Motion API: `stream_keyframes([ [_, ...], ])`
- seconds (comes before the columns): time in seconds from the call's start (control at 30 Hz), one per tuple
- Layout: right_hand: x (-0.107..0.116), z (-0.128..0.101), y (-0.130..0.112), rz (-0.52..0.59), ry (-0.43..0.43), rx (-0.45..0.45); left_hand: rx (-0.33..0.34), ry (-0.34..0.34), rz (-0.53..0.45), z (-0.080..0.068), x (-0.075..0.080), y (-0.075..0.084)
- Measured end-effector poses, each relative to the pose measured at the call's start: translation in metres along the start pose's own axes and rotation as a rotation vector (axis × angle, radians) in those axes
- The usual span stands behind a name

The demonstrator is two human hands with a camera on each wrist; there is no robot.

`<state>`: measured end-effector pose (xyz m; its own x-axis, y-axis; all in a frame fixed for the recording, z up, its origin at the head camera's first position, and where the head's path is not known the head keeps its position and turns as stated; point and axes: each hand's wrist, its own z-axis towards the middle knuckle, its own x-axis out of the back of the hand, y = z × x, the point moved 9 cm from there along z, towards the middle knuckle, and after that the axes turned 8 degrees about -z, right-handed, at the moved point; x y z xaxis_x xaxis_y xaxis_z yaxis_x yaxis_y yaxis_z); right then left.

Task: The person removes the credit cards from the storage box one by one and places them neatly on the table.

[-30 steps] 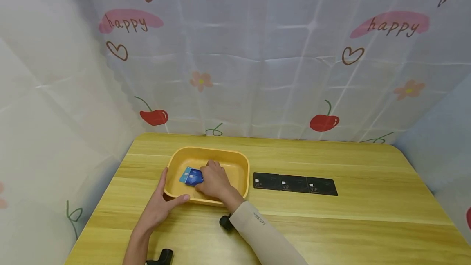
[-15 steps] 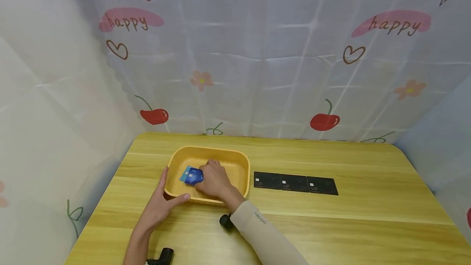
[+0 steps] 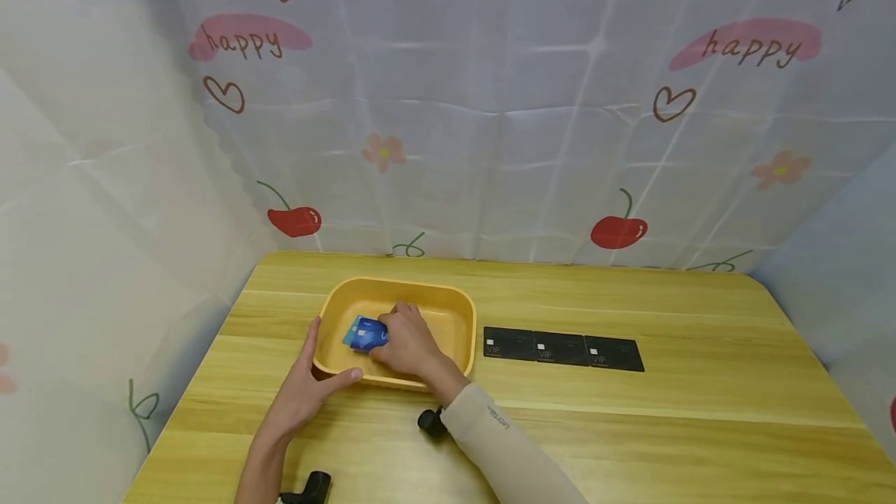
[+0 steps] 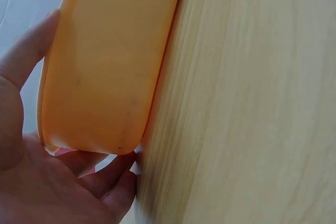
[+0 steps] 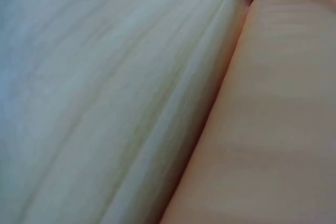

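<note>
Yellow tray (image 3: pixel 458 321) sits on wooden surface (image 3: pixel 630 426), at about 9 o'clock from surface centre. Right hand (image 3: pixel 409 344) reaches into tray, fingers curled over and pinching blue cards (image 3: pixel 364 335); cards lie inside tray toward its 9 o'clock half, fanned, slightly overlapping. Left hand (image 3: pixel 297 395) braces tray at its 7–8 o'clock corner: thumb pressed against near rim, fingers laid straight along left outer wall, nothing gripped. Left wrist view confirms: tray wall (image 4: pixel 100 66) against palm (image 4: pixel 47 182), fingers relaxed under the corner, surface (image 4: pixel 247 98) alongside. Right wrist view shows only tray outer wall (image 5: pixel 262 129) and surface (image 5: pixel 105 77), blurred; fingers barely visible at top edge.

Three black VIP cards (image 3: pixel 563 350) lined in a row at 3 o'clock of tray, just beside it, edges touching one another. Beige sleeve (image 3: pixel 497 442) on right forearm; small black camera mount (image 3: pixel 430 422) at wrist. Another black mount (image 3: pixel 311 486) at left wrist, 6 o'clock edge.

Versus one second ago: blue cards shifted slightly toward right hand, stack more gathered, less of light-blue card showing. Right hand nearly same spot. Left hand, tray, black cards unchanged.
</note>
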<state>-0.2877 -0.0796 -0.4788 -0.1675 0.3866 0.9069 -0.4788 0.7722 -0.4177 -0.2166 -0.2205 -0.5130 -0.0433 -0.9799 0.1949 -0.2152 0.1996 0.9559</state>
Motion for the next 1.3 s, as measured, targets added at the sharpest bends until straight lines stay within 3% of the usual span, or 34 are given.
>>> stream_keyframes([
  [0.67, 0.015, -0.016, 0.006, 0.130, 0.052, 0.017, -0.003, 0.000, 0.002, 0.000, -0.001, 0.002],
  [1.3, 0.037, -0.047, 0.011, 0.143, 0.076, 0.041, -0.007, 0.008, 0.000, -0.001, 0.000, 0.002],
])
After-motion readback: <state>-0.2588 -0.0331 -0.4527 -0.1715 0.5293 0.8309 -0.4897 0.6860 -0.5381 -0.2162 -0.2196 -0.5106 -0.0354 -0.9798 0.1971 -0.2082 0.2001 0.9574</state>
